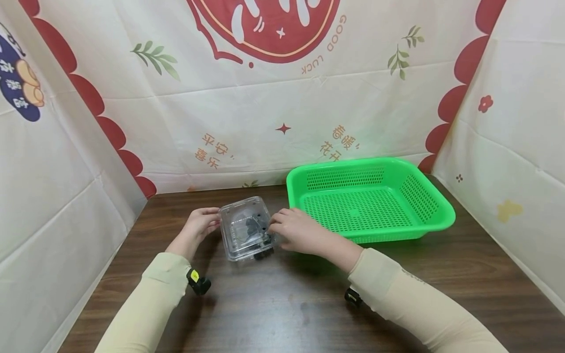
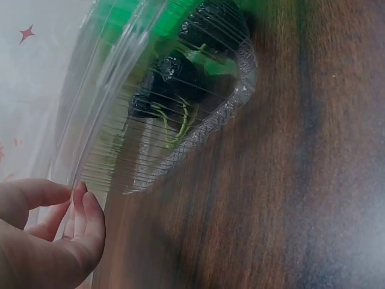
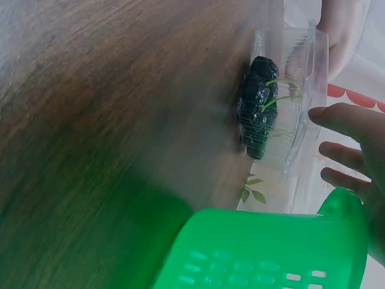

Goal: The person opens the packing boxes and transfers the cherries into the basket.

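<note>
On the far cloth [image 1: 265, 110], "GOOD LUCK" [image 1: 330, 47] is curving along the right of a red emblem [image 1: 269, 41], whose white characters are running out of view. Lower down, orange "平安喜乐" [image 1: 211, 150] is standing left, "春暖花开" [image 1: 336, 142] right. On the left cloth [image 1: 57, 162], a blue badge [image 1: 11, 84] is bearing unclear white characters.

On my feed I see cream sleeves [image 1: 143, 304] with broad cuffs [image 1: 368, 264], a faint dark marking [image 1: 412, 276] on the right one, and black wrist cameras [image 1: 201, 285]; the one nearer the bench's [image 1: 265, 318] left edge carries a yellow sticker [image 1: 194, 275].
</note>
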### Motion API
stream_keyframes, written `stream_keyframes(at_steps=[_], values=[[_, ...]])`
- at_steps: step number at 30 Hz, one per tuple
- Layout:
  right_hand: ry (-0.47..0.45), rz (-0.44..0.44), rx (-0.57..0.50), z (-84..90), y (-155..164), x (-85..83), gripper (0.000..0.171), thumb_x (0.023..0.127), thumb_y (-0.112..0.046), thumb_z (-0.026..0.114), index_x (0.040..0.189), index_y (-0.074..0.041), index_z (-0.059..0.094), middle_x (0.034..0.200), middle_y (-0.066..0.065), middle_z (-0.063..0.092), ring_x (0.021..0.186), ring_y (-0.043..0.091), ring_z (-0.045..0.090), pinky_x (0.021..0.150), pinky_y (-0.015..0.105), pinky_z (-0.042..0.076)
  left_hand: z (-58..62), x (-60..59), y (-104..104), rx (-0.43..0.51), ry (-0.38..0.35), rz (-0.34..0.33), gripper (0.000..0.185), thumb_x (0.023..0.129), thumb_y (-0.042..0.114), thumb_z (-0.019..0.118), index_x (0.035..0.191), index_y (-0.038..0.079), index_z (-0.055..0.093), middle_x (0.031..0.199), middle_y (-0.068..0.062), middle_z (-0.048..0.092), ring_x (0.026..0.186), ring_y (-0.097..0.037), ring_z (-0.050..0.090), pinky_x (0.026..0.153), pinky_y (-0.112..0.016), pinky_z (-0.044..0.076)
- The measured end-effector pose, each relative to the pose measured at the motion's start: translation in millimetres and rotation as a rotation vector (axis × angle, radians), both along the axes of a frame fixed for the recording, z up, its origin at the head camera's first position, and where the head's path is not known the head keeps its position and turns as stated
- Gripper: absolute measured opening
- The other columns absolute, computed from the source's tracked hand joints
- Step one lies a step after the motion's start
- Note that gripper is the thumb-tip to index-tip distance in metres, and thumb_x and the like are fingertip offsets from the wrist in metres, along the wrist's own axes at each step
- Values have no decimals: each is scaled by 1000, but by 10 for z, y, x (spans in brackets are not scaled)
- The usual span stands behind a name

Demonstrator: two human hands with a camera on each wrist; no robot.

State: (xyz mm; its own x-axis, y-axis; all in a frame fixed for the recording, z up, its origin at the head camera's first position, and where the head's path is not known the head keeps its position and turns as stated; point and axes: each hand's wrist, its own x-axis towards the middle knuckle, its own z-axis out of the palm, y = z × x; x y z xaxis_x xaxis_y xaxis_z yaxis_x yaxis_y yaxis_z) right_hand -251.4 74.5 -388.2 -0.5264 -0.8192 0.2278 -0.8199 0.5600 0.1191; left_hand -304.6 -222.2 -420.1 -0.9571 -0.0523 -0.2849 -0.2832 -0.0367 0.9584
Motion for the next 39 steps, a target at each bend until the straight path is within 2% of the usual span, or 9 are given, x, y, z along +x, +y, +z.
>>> stream_keyframes(at_steps=[11, 18, 23, 28, 30, 33, 36, 39], values=[[9, -3, 29, -29, -50, -20, 37, 75, -24, 83, 110, -18, 70, 118, 2, 64, 111, 21, 56, 91, 37, 46, 13, 15, 9, -27, 22, -3, 51, 95, -6, 54, 142, -11, 37, 85, -2, 65, 73, -7, 65, 75, -24, 56], [7, -7, 40, -20, -78, -43, 37, 74, -24, 84, 109, -19, 71, 120, 2, 63, 111, 21, 56, 92, 37, 45, 48, 88, 21, -92, 30, 29, 45, 96, 2, 52, 139, -7, 44, 89, -4, 66, 71, -7, 66, 82, -31, 56], [-11, -9, 43, -20, -86, -49, 36, 74, -23, 84, 108, -19, 71, 118, 1, 64, 109, 21, 56, 91, 37, 46, 86, 160, 15, -138, 96, 84, 40, 95, 2, 50, 133, -8, 48, 100, -11, 66, 74, -9, 65, 74, -26, 56], [-5, 4, 32, -31, -87, -54, 36, 73, -22, 84, 107, -19, 72, 115, -1, 64, 106, 20, 58, 88, 36, 46, 140, 238, 16, -199, 206, 136, 32, 94, 1, 49, 123, -8, 55, 88, -1, 63, 69, -4, 61, 67, -18, 53], [3, 15, 25, -38, -90, -57, 37, 72, -21, 85, 106, -19, 72, 114, -1, 65, 104, 19, 58, 87, 36, 47, 162, 271, 28, -234, 242, 137, 29, 94, 1, 49, 121, -8, 56, 87, 1, 62, 68, -2, 60, 66, -17, 52], [9, 25, 19, -49, -94, -60, 36, 71, -20, 85, 106, -19, 73, 113, -1, 65, 103, 19, 59, 86, 35, 47, 196, 316, 59, -290, 278, 128, 28, 94, 2, 51, 120, -8, 58, 91, -2, 64, 69, 0, 60, 65, -16, 51], [18, 26, 16, -57, -98, -62, 35, 72, -19, 85, 105, -19, 73, 112, -1, 66, 102, 19, 59, 86, 35, 47, 228, 353, 103, -341, 298, 104, 28, 94, 3, 53, 119, -8, 59, 97, -9, 66, 70, -1, 60, 67, -19, 53], [25, 25, 14, -61, -102, -58, 33, 73, -18, 84, 104, -20, 74, 111, -2, 66, 102, 19, 59, 87, 34, 47, 246, 380, 151, -369, 310, 74, 28, 94, 4, 53, 119, -8, 59, 103, -19, 65, 77, -8, 63, 73, -26, 55]])
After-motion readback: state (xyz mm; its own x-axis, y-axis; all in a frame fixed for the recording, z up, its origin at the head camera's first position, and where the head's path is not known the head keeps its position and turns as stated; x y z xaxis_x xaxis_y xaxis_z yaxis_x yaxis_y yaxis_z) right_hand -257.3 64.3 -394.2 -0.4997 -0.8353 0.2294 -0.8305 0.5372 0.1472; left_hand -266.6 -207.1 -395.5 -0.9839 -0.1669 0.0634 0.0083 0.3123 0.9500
